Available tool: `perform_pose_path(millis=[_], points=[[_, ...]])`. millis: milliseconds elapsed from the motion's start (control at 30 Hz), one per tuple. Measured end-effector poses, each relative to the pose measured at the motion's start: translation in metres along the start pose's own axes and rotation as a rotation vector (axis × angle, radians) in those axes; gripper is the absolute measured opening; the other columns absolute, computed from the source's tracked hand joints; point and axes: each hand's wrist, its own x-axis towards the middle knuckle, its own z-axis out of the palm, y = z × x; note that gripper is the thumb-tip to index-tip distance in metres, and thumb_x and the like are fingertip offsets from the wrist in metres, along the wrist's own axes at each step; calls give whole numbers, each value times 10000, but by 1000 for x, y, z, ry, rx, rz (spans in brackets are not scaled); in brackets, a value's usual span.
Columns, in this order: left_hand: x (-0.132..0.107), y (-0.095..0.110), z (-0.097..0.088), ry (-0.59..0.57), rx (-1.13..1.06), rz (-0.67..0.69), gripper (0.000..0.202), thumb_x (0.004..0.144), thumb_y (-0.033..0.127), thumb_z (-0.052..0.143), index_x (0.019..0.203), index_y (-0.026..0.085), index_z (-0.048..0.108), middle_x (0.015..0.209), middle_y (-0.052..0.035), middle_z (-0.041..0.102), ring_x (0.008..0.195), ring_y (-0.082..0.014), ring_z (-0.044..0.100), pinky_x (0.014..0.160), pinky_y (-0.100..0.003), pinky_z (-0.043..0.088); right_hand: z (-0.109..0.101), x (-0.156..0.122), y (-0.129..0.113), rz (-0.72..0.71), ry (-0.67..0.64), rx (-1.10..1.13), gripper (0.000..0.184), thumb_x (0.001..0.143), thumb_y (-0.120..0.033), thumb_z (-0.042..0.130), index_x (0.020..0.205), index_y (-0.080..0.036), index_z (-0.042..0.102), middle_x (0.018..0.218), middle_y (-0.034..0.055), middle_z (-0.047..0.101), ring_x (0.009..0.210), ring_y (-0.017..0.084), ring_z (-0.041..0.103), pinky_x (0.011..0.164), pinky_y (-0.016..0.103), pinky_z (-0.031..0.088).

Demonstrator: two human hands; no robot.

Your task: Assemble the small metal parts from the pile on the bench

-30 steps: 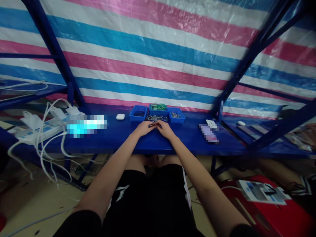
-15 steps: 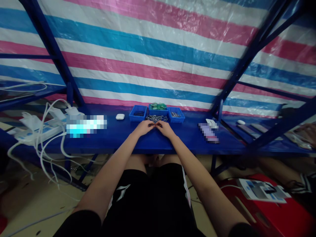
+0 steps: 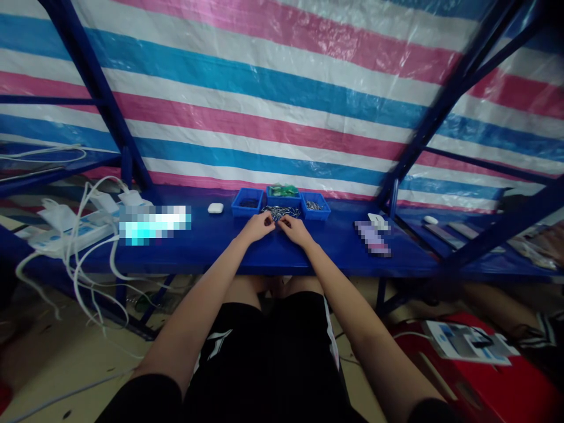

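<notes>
My left hand (image 3: 261,225) is at the near edge of a loose pile of thin metal pieces (image 3: 282,211) that look like screws or nails. Its fingers are curled into a pinch, and whatever is in them is too small to name. Just to the right, my right hand (image 3: 294,229) is bent the same way, a small gap away from the left. Its fingertips are closed too, and their content cannot be made out. Behind the pile are a left blue tray (image 3: 240,212) with dark small parts, a middle blue tray (image 3: 284,200) with green packets and a right blue tray (image 3: 318,215) with silvery pieces.
A white earbud case (image 3: 215,208) lies left on the blue table (image 3: 211,249). Farther left is a power strip (image 3: 74,232) with tangled white cables. A purple phone-like item (image 3: 372,238) lies right. Blue frame posts (image 3: 429,132) slant up; a red stool (image 3: 497,382) stands below.
My hands were touching at the fingertips and are now slightly apart. The trays and the pile look the same.
</notes>
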Motion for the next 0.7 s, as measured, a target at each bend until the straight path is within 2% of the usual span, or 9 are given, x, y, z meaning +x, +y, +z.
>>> perform_pose_path(millis=[167,700], points=[[2,-4,2,-23,-7,-23,192,764,333,513,830,177,602,715,-16,632,625,-130,551,602,-226,415,0,0,1,-19,23,18,226,860,-345,441,905,-189,598,813,1,648,740,115,583,720,216,419],[4,-8,3,-46,-23,-16,281,794,387,509,888,160,646,801,-46,671,649,-137,564,592,-220,408,0,2,7,1,59,-33,199,865,-306,433,919,-190,585,822,9,644,764,129,579,733,220,406]])
